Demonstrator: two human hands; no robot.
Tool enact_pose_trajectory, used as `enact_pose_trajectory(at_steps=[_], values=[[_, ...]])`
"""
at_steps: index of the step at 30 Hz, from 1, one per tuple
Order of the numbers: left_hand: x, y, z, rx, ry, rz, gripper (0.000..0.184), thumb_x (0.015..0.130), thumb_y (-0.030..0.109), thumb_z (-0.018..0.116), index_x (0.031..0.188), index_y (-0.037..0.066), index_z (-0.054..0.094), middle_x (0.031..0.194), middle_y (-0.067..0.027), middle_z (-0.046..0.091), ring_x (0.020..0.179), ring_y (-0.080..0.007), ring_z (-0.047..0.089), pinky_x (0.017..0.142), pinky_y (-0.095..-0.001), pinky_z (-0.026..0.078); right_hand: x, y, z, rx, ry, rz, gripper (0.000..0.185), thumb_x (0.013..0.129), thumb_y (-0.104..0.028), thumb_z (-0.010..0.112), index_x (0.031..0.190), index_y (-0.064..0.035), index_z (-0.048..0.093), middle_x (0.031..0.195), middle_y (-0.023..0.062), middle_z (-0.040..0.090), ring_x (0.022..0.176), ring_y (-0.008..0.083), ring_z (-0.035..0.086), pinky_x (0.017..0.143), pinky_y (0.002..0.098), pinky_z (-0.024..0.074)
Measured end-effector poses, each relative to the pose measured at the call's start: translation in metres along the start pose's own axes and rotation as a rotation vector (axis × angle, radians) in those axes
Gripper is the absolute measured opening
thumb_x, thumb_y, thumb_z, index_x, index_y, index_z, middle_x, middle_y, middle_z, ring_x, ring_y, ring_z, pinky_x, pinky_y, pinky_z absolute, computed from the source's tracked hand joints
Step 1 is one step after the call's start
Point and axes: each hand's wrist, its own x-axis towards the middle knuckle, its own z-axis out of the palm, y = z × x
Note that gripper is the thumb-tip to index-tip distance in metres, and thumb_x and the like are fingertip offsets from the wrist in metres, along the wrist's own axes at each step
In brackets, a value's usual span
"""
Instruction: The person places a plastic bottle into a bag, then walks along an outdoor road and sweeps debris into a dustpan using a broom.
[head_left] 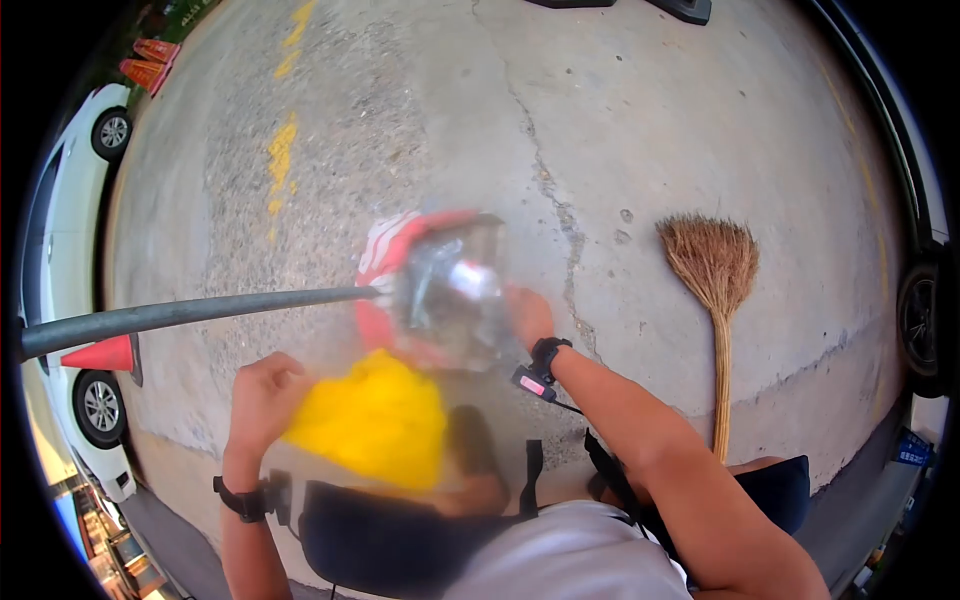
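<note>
The cloth lies just right of the left hand, and the pole runs in beyond that hand from the left. At its end, the blurred rounded head sits immediately left of the right hand, ahead of the cloth. Right of the right hand, well apart, the broom lies on the ground, bristles forward. A cone and a parked car stand far left of the left hand.

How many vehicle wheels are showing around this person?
3 in view. At the left, the white car shows an upper wheel and a lower wheel; a third wheel is at the far right. Others may be hidden or out of frame.
</note>
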Motion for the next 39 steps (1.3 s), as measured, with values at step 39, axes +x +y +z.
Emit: enact_pose_trajectory(at_steps=[39], values=[[-0.047, -0.047, -0.069, -1.014, 0.488, 0.022, 0.013, 0.091, -0.004, 0.061, 0.100, 0.004, 0.067, 0.118, -0.0098, 0.063, 0.069, -0.0130, 0.059, 0.061, -0.0234, 0.051, -0.039, -0.087, 0.055, -0.004, -0.450, -0.146, 0.072, 0.082, -0.036, 0.077, 0.136, -0.0006, 0.047, 0.114, 0.0267, 0.067, 0.105, 0.0415, 0.066, 0.090, 0.0479, 0.0512]])
